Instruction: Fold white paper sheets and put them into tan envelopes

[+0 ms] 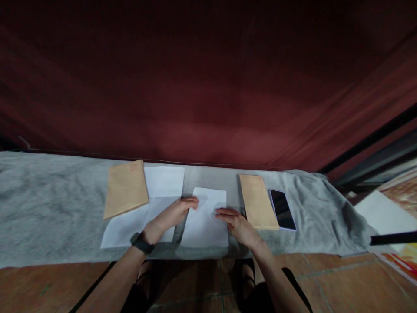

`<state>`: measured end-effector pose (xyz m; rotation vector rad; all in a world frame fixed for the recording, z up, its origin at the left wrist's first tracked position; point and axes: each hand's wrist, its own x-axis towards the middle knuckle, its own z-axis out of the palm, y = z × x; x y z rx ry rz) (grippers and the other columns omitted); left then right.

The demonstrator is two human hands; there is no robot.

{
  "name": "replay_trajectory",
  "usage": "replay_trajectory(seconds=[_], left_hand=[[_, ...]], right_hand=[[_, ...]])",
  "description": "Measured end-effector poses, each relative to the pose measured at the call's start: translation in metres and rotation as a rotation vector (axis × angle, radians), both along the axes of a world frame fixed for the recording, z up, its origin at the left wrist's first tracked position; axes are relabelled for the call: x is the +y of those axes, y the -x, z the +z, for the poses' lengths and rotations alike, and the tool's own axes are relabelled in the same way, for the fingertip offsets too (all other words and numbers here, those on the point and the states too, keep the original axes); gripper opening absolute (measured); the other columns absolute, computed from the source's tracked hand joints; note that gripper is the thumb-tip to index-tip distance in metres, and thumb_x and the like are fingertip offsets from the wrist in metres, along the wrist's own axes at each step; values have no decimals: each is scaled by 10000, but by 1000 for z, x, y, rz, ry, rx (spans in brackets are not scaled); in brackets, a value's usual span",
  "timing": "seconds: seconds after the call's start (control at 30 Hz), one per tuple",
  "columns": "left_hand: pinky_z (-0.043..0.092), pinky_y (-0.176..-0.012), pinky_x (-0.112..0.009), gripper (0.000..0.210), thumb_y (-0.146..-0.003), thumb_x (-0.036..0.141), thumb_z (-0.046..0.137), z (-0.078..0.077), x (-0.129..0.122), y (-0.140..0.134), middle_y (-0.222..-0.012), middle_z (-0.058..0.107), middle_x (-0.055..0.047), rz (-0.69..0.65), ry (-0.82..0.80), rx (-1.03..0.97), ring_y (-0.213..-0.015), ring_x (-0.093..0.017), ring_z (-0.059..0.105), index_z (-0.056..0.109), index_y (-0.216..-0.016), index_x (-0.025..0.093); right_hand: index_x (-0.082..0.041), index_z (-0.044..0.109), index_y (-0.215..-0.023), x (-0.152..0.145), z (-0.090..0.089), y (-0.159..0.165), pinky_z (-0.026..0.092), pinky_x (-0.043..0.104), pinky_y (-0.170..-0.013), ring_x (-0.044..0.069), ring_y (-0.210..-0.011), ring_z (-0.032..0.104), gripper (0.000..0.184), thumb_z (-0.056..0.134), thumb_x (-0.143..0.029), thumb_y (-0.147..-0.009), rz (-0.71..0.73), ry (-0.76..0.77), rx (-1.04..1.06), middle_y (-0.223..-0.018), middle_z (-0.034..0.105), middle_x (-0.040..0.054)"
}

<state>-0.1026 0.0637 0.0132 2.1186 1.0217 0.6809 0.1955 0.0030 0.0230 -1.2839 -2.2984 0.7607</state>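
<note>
A folded white sheet of paper (205,217) lies on the grey cloth (48,208) in front of me. My left hand (172,215) rests flat on its left edge, fingers stretched toward the middle. My right hand (239,226) presses its right edge with fingers extended. Neither hand grips anything. A black watch (141,243) is on my left wrist.
A stack of white sheets (163,184) lies to the left, with a brown envelope (125,189) on top of its left part. To the right are a narrow brown envelope (257,200) and a dark phone (282,209). A red curtain (208,87) hangs behind.
</note>
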Motion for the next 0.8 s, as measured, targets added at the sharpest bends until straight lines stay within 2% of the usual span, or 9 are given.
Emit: replay_trajectory(seconds=[0.1,0.17,0.23,0.3,0.43,0.57,0.67,0.8], left_hand=[[488,-1075,-402,370,-834,59,444,2,-3,-8,-1185,732,-60,36,-61,43,-1155,-213,658,741,-971,232],[461,-1101,-454,333,-900,128,464,4,-10,-24,-1227,713,-85,97,-151,132,-1202,-244,630,731,-1075,225],[406,-1146,-488,378,-955,193,440,1,-21,-47,-1413,604,-111,154,-249,233,-1332,-258,536,657,-1265,210],[356,-1181,-498,475,-968,237,441,-9,-33,-70,-1539,469,-143,124,-332,344,-1440,-270,413,517,-1431,163],[241,-1223,-566,633,-925,171,436,-32,-52,-99,-1587,374,-190,150,-485,518,-1510,-302,269,330,-1547,115],[242,-1235,-522,709,-918,140,386,-35,-56,-101,-1611,337,-167,242,-506,570,-1519,-271,245,177,-1595,125],[261,-1230,-498,659,-947,192,357,-32,-55,-96,-1600,349,-183,321,-456,550,-1510,-276,271,218,-1580,77],[283,-1215,-507,679,-955,327,420,-34,-56,-90,-1586,354,-206,441,-412,471,-1497,-314,298,276,-1561,57]], right_hand=[[-276,705,-1242,1,0,0,479,374,-1109,176,-1263,609,576,407,12,-842,-64,11,23,-1326,680,3],[-258,660,-1312,5,-1,5,485,365,-1100,188,-1242,625,493,408,-79,-927,-156,-5,71,-1327,679,29],[-239,564,-1417,8,-5,17,469,377,-1117,198,-1287,593,444,398,-222,-1006,-236,-40,111,-1397,628,56],[-232,468,-1491,9,-13,33,423,411,-1157,199,-1371,512,468,345,-322,-1049,-278,-91,95,-1481,549,70],[-171,326,-1562,4,-30,62,297,498,-1221,228,-1492,325,531,316,-351,-1062,-276,-234,-136,-1593,380,110],[-133,320,-1562,0,-38,68,267,504,-1221,248,-1507,289,538,314,-338,-1064,-340,-315,-246,-1593,366,143],[-130,356,-1548,3,-42,60,253,505,-1217,269,-1502,299,535,318,-360,-1066,-375,-346,-278,-1589,372,151],[-126,341,-1554,10,-47,49,277,515,-1195,294,-1474,350,556,313,-387,-1064,-471,-386,-266,-1584,381,166]])
